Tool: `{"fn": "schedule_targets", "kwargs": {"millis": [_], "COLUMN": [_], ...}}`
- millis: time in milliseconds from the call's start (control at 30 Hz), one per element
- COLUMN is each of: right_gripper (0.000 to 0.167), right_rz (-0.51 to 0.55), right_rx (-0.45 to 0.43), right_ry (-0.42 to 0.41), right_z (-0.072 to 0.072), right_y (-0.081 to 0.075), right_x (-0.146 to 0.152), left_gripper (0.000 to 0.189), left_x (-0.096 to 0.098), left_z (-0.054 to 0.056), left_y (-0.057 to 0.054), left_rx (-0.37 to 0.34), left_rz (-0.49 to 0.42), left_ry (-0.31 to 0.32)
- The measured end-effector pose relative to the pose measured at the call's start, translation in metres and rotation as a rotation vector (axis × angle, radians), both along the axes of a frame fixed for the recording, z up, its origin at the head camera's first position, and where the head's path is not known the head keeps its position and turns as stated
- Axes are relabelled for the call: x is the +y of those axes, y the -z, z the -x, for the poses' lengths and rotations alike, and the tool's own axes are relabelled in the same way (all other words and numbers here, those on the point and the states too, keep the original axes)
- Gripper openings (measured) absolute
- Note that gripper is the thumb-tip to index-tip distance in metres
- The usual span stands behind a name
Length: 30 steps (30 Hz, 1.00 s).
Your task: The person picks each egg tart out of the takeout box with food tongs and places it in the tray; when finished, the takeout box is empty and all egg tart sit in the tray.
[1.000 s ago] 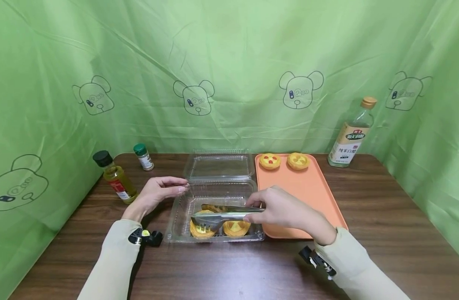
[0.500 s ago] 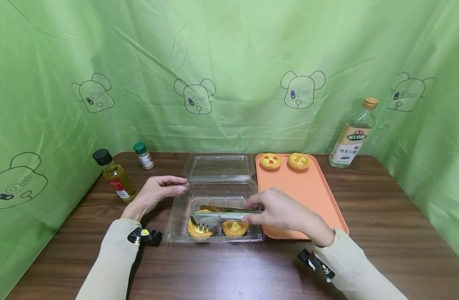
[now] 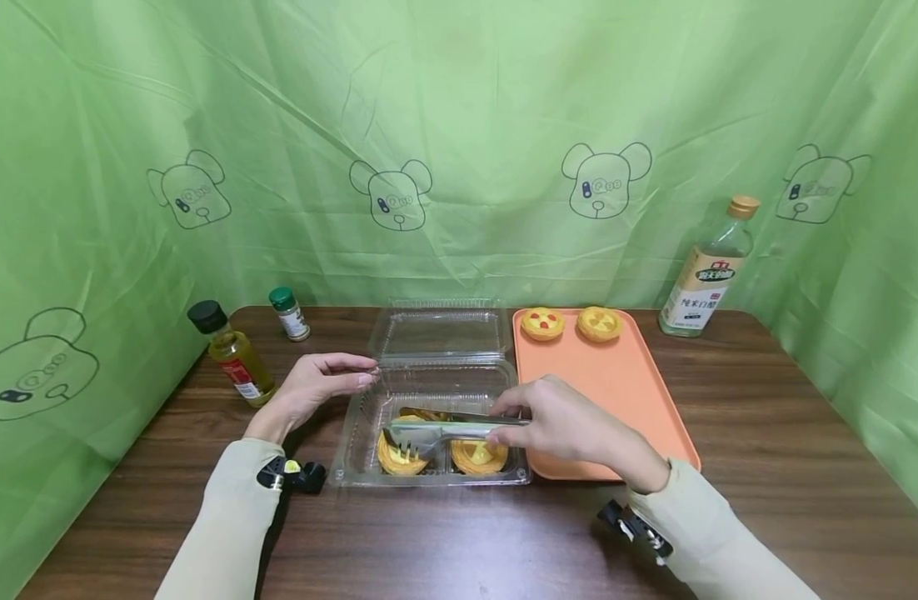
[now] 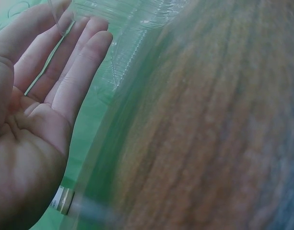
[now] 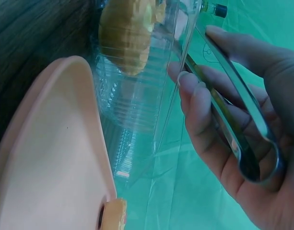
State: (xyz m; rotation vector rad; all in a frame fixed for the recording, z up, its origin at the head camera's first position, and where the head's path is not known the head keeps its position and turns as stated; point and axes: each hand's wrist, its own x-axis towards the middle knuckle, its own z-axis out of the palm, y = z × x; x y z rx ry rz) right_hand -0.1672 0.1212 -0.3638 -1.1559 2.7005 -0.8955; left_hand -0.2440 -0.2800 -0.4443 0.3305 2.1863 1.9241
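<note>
My right hand (image 3: 560,417) holds metal food tongs (image 3: 459,431), also plain in the right wrist view, where thumb and fingers lie along their arms (image 5: 238,86). The slotted end of the tongs overlaps the left egg tart (image 3: 402,458) inside a clear plastic clamshell container (image 3: 444,379). To its right in the same container sits another egg tart (image 3: 479,457), partly covered by the tongs. My left hand (image 3: 309,390) pinches the container's back left rim between thumb and fingers; in the left wrist view clear plastic shows at the fingertips (image 4: 101,24).
The container's lid (image 3: 444,333) lies folded back behind it. An orange tray (image 3: 601,375) at right bears two tarts (image 3: 542,323) at its far end. A vinegar bottle (image 3: 702,283) stands back right; an oil bottle (image 3: 237,358) and a spice jar (image 3: 290,315) stand left.
The right tart in the container has shifted slightly to the right, widening the gap between the two tarts. Both hands and the tongs stay nearly in place.
</note>
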Motion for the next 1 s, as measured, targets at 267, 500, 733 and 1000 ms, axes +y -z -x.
{"fn": "schedule_targets", "kwargs": {"millis": [267,500,733,1000], "right_gripper": [0.023,0.023,0.025,0.017], "right_rz": [0.040,0.064,0.082,0.089], "right_rx": [-0.045,-0.064,-0.077,-0.105], "right_ry": [0.024,0.050,0.088,0.194], "right_z": [0.005,0.007,0.009,0.011], "right_y": [-0.003,-0.008,-0.013,-0.023], "right_x": [0.006,0.012,0.020,0.034], "left_gripper": [0.041,0.042,0.040,0.037], "left_x": [0.000,-0.001,-0.001,-0.002], "left_z": [0.000,0.001,0.000,0.001], "left_y": [-0.001,-0.001,-0.001,-0.001], "left_rx": [-0.002,-0.018,-0.024,-0.010], "left_rz": [0.008,0.027,-0.001,0.022], "left_ry": [-0.002,-0.014,-0.011,-0.019]}}
